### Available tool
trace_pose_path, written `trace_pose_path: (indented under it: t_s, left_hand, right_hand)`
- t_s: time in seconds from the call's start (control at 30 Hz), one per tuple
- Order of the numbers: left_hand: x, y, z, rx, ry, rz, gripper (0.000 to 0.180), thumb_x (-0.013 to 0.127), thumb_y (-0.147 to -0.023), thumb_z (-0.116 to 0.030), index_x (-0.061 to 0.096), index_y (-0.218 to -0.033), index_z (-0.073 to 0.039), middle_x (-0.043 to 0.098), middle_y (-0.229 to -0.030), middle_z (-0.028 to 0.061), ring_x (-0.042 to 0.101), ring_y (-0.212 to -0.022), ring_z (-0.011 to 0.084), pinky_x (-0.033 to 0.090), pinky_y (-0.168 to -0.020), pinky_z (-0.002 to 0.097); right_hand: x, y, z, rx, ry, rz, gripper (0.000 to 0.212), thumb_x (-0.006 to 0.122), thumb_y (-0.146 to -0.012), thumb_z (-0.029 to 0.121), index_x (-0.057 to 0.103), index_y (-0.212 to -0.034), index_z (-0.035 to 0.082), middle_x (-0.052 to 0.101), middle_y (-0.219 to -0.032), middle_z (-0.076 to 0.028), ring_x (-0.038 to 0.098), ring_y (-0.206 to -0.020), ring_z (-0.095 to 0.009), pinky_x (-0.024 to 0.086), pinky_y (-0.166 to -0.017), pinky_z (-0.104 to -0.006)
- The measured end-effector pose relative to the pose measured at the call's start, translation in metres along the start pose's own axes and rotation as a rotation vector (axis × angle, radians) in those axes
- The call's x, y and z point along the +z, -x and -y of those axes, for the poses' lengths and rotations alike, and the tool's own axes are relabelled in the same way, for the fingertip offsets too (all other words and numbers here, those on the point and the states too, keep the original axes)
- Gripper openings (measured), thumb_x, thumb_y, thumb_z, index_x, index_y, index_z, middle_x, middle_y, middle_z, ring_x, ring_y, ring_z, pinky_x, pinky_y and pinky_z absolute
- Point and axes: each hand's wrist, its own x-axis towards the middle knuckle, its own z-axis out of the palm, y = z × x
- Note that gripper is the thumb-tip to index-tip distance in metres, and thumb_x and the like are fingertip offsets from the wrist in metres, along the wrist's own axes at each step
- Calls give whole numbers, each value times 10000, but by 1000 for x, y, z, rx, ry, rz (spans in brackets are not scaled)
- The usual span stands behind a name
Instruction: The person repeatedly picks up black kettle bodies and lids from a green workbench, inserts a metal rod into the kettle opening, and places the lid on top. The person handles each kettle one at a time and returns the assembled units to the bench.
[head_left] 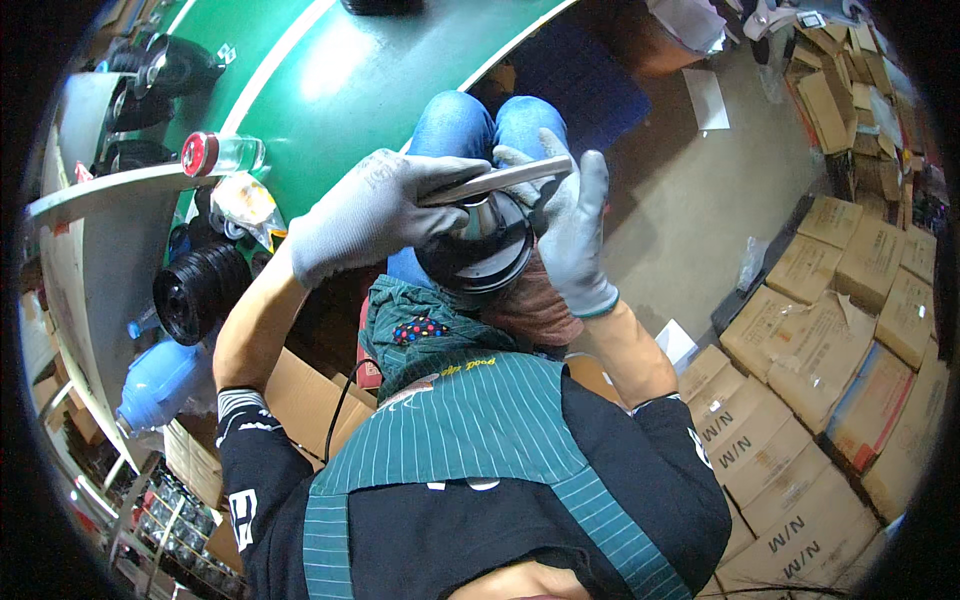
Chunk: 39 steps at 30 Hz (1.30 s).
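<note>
Both of my hands wear grey work gloves and meet above my lap. My left hand [365,215] is closed around one end of a flat grey metal-looking bar [495,182]. At the bar's other end is my right hand [577,230], its thumb standing apart and its fingers stretched out, partly behind the bar. Under the bar sits a round black part [485,265] with a silver cone-shaped piece [482,218] on top. The hands hide much of this part, and I cannot tell how the bar joins it.
A green tabletop [350,80] lies ahead. At left are a clear jar with a red lid [203,154], stacked black round parts [200,290] and a blue water bottle [165,385]. Cardboard boxes [800,330] crowd the right side. A blue crate [585,95] stands beyond my knees.
</note>
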Motion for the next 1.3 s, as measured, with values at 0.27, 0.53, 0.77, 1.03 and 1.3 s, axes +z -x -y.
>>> trace_pose_path:
  t_s: [0.27,0.53,0.77,1.03,1.3]
  left_hand:
    - [70,25,-55,28,-569,-321,980,784,-921,-457,342,-1637,47,508,-1524,323,479,-1443,485,383,-1188,589]
    - [137,-1,-102,162,-527,-484,1000,776,-867,-560,419,-1635,-28,386,-1687,221,284,-1604,442,146,-1291,670]
    - [74,31,-22,46,-521,-648,744,708,-973,-246,416,-1596,37,462,-1568,314,377,-1525,496,261,-1272,594]
    - [73,31,-13,53,-62,-593,614,420,-1159,-442,518,-1544,26,498,-1584,280,441,-1516,428,332,-1260,478]
    - [66,22,17,42,318,-530,571,372,-1186,-368,515,-1528,67,576,-1526,226,512,-1467,297,332,-1262,410]
  right_hand:
    - [-32,-61,-8,-251,449,387,357,555,-1120,252,707,-1330,7,789,-1109,-112,743,-996,-138,581,-923,-273]
    - [12,-89,-15,336,228,767,419,616,-1077,190,601,-1438,-21,783,-1136,-167,746,-1032,-215,615,-905,-318]
    - [-58,-58,-1,24,156,417,305,610,-1109,183,715,-1269,-55,793,-1111,-168,776,-1026,-243,617,-983,-377]
    - [-85,-51,-30,-101,-294,639,243,618,-1087,96,724,-1296,28,765,-1237,-231,719,-1239,-367,565,-1114,-499]
    - [-79,-43,-3,-205,-16,943,625,566,-1065,527,758,-904,-46,724,-948,-161,665,-1127,-382,426,-1172,-590]
